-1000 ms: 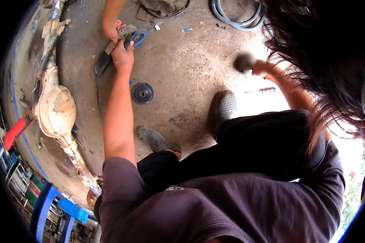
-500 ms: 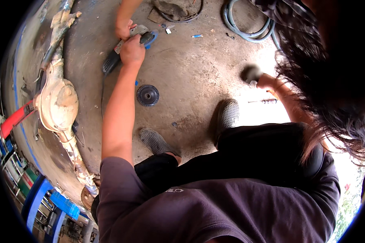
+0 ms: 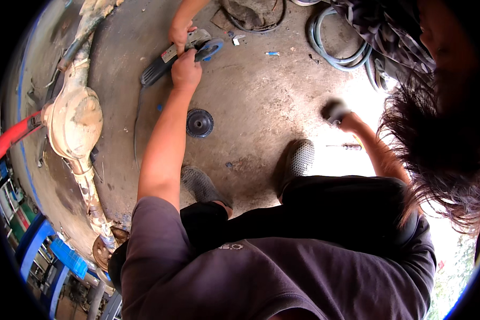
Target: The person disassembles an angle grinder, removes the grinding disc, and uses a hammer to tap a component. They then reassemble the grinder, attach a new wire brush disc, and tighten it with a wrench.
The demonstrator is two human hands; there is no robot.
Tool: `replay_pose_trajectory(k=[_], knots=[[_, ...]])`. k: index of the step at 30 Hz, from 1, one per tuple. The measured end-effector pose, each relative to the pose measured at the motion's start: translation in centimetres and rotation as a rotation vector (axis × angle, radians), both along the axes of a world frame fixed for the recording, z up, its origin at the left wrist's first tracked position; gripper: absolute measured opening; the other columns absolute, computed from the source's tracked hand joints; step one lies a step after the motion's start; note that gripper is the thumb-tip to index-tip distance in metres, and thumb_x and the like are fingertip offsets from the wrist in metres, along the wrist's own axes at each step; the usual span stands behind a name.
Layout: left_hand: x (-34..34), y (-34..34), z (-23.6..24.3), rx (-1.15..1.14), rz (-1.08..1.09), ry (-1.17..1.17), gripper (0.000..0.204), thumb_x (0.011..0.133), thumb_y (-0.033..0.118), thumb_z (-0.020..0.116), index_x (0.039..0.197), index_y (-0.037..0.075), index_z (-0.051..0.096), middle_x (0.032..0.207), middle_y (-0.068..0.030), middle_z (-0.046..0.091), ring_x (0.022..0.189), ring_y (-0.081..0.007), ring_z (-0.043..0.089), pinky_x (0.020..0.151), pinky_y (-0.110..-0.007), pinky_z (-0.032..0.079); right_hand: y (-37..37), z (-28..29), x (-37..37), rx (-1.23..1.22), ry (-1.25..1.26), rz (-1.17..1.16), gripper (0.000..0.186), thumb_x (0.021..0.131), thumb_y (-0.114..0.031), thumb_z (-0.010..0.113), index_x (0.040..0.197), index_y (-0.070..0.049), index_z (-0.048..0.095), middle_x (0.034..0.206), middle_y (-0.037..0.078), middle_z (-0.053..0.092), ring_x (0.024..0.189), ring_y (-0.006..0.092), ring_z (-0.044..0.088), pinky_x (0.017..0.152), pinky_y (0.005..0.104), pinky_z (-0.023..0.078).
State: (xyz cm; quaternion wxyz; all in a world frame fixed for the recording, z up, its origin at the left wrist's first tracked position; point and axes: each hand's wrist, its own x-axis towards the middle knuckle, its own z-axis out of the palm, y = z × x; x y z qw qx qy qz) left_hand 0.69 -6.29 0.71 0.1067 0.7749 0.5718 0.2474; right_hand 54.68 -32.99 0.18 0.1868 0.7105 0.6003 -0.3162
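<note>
My left hand (image 3: pixel 186 71) is closed on the side handle of an angle grinder (image 3: pixel 157 70), which lies on the concrete with a blue disc (image 3: pixel 213 48) at its head. Another person's hand (image 3: pixel 180 35) reaches in from the top and touches the grinder's body. Below my left hand, a black round disc (image 3: pixel 199 123) with a ridged rim rests flat on the floor. At the right, my right hand (image 3: pixel 352 123) is closed round a small grey and dark round thing (image 3: pixel 336 111), too blurred to name. Near that hand lies a screwdriver (image 3: pixel 352 146).
A large axle housing (image 3: pixel 74 122) runs along the left, with a red bar (image 3: pixel 18 134) beside it. A coiled hose (image 3: pixel 317 45) lies at the upper right. Another person's dark hair (image 3: pixel 426 149) hangs over the right side. My shoes (image 3: pixel 300 157) stand on the floor.
The whole view has shifted a little, so the floor things sit further right. Both my hands keep their holds; the thing in my right hand stays blurred.
</note>
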Motion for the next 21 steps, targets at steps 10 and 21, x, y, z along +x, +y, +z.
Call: replay_pose_trajectory(k=[10, 21], knots=[[-1.4, -0.1, 2.6, -0.024, 0.01, -0.028, 0.023, 0.082, 0.013, 0.075, 0.104, 0.009, 0.072, 0.106, -0.0148, 0.073, 0.097, -0.0371, 0.07, 0.08, -0.046, 0.056, 2.8, 2.9, -2.1, -0.368, -0.183, -0.061, 0.047, 0.082, -0.02, 0.078, 0.126, -0.008, 0.071, 0.124, 0.019, 0.071, 0.118, 0.0328, 0.066, 0.098, 0.0385, 0.053], [-10.8, 1.8, 4.7, -0.209, 0.118, 0.256, 0.067, 0.074, 0.035, 0.089, 0.134, 0.013, 0.065, 0.132, -0.0066, 0.065, 0.114, -0.0314, 0.067, 0.095, -0.044, 0.056, 14.9, 15.4, -16.6, 0.052, 0.285, 0.354, 0.054, 0.09, -0.044, 0.07, 0.117, 0.003, 0.065, 0.107, 0.026, 0.071, 0.103, 0.0432, 0.067, 0.093, 0.0483, 0.053]])
